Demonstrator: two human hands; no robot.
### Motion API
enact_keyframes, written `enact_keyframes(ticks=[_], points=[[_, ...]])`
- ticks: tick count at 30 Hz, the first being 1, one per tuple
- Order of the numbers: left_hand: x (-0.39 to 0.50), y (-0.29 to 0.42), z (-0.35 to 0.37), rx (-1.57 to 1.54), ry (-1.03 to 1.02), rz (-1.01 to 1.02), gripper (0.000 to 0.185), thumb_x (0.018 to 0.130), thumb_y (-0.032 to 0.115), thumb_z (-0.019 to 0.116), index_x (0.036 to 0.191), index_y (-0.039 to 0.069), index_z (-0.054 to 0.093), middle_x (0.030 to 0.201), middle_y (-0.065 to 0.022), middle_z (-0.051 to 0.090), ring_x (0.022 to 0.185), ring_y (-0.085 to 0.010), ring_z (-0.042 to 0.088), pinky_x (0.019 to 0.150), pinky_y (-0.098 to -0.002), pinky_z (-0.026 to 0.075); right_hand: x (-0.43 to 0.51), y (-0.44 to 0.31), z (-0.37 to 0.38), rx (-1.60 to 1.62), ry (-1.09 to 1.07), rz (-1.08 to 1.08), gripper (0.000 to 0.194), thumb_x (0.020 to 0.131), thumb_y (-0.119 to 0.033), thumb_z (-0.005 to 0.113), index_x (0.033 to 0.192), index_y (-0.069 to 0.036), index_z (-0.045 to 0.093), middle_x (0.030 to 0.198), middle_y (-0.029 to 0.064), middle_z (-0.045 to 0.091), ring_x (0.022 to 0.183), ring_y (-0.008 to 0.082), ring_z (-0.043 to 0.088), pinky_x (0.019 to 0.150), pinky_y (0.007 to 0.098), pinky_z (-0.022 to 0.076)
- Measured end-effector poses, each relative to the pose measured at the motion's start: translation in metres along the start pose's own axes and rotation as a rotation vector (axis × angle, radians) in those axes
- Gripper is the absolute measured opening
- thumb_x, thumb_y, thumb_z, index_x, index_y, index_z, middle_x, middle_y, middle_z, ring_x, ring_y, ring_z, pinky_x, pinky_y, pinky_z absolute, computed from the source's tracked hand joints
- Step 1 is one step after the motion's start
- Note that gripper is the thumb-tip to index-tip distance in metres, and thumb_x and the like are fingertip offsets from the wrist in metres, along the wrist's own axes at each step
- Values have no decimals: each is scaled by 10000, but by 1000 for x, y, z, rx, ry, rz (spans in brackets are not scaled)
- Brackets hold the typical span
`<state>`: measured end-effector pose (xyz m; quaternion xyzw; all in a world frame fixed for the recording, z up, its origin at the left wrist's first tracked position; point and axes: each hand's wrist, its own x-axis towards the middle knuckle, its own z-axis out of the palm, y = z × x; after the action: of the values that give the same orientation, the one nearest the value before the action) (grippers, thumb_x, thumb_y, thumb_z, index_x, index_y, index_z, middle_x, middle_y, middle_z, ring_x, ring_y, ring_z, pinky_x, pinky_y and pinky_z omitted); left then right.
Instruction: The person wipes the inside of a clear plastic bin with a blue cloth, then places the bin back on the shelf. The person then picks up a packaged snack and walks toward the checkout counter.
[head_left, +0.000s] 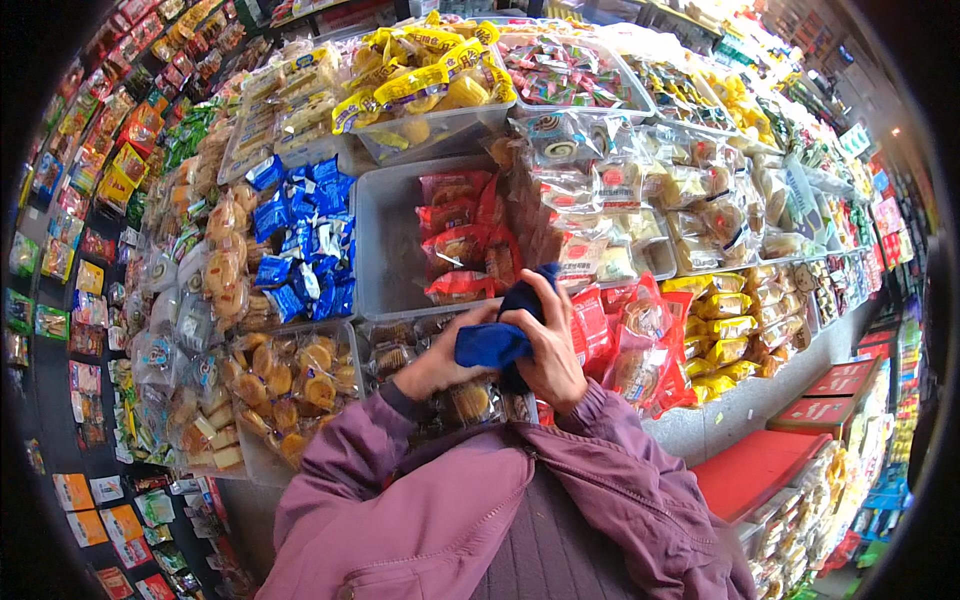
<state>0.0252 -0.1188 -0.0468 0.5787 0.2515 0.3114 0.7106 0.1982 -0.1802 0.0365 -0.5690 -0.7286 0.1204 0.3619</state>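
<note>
A dark blue cloth is bunched between my two hands, in front of my chest. My right hand grips it, with a darker fold showing above and below the fingers. At its other side is my left hand, partly hidden behind the cloth, its fingers around the fabric. Just beyond my hands lies a clear plastic bin. Red-wrapped pastries fill the right part of that bin, and its left part shows bare bottom. Packaged cakes lie beneath my forearms.
Blue-wrapped snacks and bagged round pastries lie to the left. Red bags of bread and yellow packets stand to the right. Farther back is a bin heaped with yellow-wrapped cakes. A red bench-like surface stands at lower right.
</note>
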Motion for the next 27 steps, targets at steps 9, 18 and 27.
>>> enact_keyframes(ticks=[9, 18, 27], points=[[-66, 37, 13, -379, 113, -142, 557, 803, 24, 724, 1310, 38, 494, 1231, -75, 607, 1098, -191, 620, 972, -372, 507, -23, 28, 28, 804, 244, 373, 307, 847, 128, 504, 1111, -15, 570, 969, 122, 670, 937, 158, 649, 804, 308, 511], [-78, 47, 29, -608, 427, -22, 501, 896, 40, 667, 1342, 83, 444, 1193, -105, 625, 1044, -182, 649, 858, -328, 573, -47, -14, 24, 219, -40, 19, 474, 649, 133, 613, 1094, -23, 575, 1134, 195, 565, 1044, 412, 568, 907, 414, 478], [-195, 143, -82, 242, 801, 33, 587, 815, 95, 723, 1348, 19, 488, 1265, -110, 582, 1105, -183, 603, 954, -318, 506, -74, 23, 11, 293, 11, 253, 302, 763, 74, 618, 1054, 0, 587, 996, 196, 603, 957, 408, 606, 814, 407, 493]])
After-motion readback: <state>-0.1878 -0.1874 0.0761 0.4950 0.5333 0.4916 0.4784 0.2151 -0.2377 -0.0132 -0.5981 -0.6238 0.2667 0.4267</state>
